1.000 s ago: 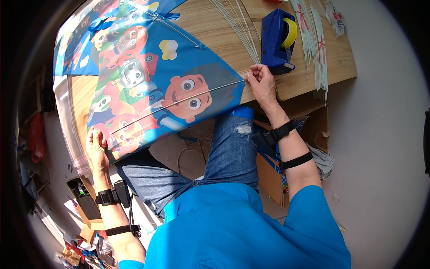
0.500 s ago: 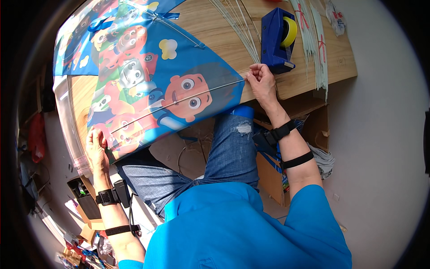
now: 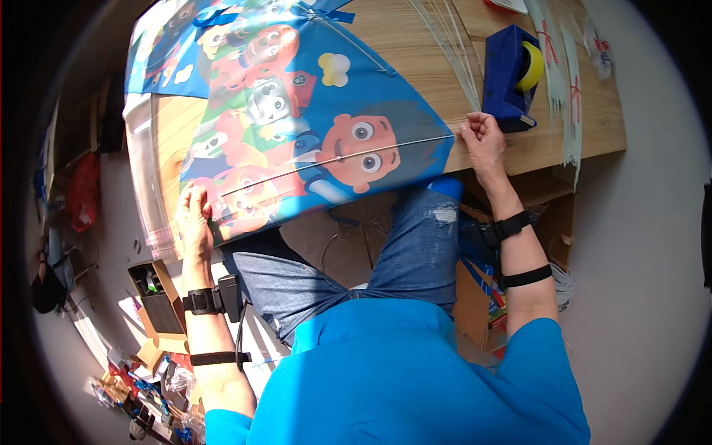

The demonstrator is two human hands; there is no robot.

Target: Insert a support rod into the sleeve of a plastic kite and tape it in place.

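Note:
A blue kite (image 3: 415, 111) printed with cartoon figures lies over the table's near edge, part of it above my lap. A thin rod (image 3: 297, 175) runs across its near panel toward the right corner. My left hand (image 3: 194, 222) is closed at the panel's lower left edge, fingers bent together; part of its grip is hidden. At the right corner, where the rod ends, my right hand (image 3: 486, 152) pinches with thumb and fingertips. Another rod (image 3: 356, 44) crosses the kite's far part, near a blue ribbon (image 3: 215, 16).
A blue tape dispenser (image 3: 504, 81) with a yellow roll stands just beyond my right hand. Bundles of thin pale rods (image 3: 571, 111) lie at the table's right, loose ones (image 3: 445, 44) farther back. Clear plastic (image 3: 148, 170) hangs at the left edge. An open cardboard box (image 3: 159, 304) sits lower left.
The whole view has shifted, so table, kite and hands appear farther right. Both hands keep their places at the kite's two ends; little else differs.

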